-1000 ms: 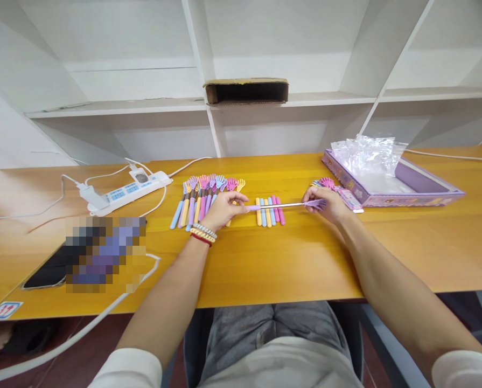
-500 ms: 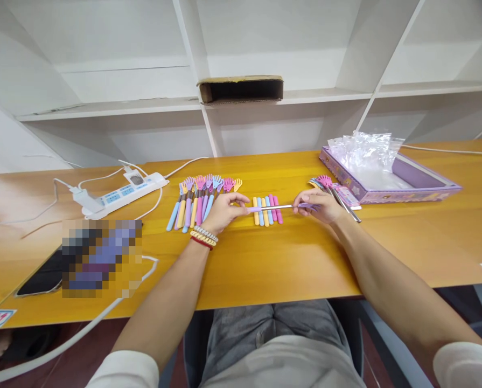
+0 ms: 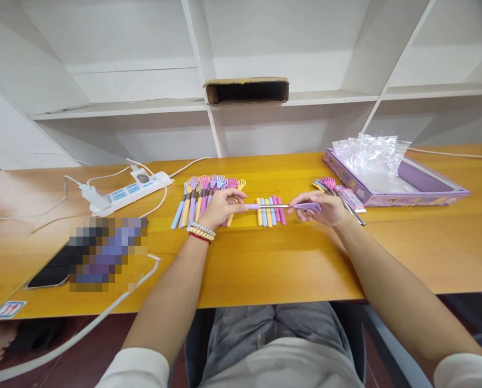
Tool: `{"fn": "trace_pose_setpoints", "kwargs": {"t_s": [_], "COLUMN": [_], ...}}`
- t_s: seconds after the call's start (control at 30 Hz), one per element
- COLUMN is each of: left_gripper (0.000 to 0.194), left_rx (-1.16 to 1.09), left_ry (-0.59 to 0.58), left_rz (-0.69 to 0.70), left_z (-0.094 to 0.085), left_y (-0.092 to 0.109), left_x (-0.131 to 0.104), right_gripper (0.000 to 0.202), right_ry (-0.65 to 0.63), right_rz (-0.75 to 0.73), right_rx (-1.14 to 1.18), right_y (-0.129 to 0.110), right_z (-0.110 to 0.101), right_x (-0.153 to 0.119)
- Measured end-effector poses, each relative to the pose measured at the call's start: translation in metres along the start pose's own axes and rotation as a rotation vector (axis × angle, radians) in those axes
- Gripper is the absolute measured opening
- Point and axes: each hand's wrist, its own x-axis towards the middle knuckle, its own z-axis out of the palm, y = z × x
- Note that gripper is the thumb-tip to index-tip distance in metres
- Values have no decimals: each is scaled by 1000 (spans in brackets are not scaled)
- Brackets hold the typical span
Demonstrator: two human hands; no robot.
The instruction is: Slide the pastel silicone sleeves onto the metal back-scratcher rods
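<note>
A purple back scratcher (image 3: 275,206) with a bare metal rod lies level between both hands. My left hand (image 3: 223,209) pinches its purple handle, and my right hand (image 3: 319,207) is closed around the rod by its purple claw head. Just behind the rod, several loose handles (image 3: 270,216) in yellow, blue and pink lie side by side on the table. To the left, partly behind my left hand, is a row of back scratchers (image 3: 192,202) with coloured handles and claw heads. Beyond my right hand lie more claw heads on metal rods (image 3: 330,184).
A purple tray-like box (image 3: 418,199) holding clear plastic bags (image 3: 372,156) stands at the right. On the left are a white power strip (image 3: 131,191) with cords and a dark phone-like object (image 3: 49,269), partly pixelated. A cardboard box (image 3: 246,91) sits on the white shelf (image 3: 329,98).
The right hand has turned slightly, so more of the purple claw head shows. Both hands still hold the back scratcher, and the whole view has shifted a little.
</note>
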Motion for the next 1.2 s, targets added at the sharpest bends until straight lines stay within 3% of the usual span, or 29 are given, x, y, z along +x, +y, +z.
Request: {"fn": "trace_pose_setpoints", "kwargs": {"t_s": [0.1, 0.3, 0.63, 0.9, 1.2], "left_gripper": [30, 32, 28, 17, 21], "left_rx": [77, 137, 11, 85, 174], "left_ry": [-18, -95, -43, -13, 2], "left_rz": [5, -9, 4, -23, 5], "left_z": [-3, 8, 28, 36, 45], "left_y": [1, 1, 2, 9, 13], "left_x": [-2, -5, -5, -9, -12], "right_gripper": [53, 59, 51, 40, 32], "right_ry": [-40, 166, 222, 198, 134], "right_rz": [41, 164, 33, -30, -32], "right_rx": [30, -36, -105, -60, 61], "right_y": [0, 9, 11, 15, 21], "right_z": [0, 4, 13, 16, 21], "right_x": [0, 7, 6, 8, 12]}}
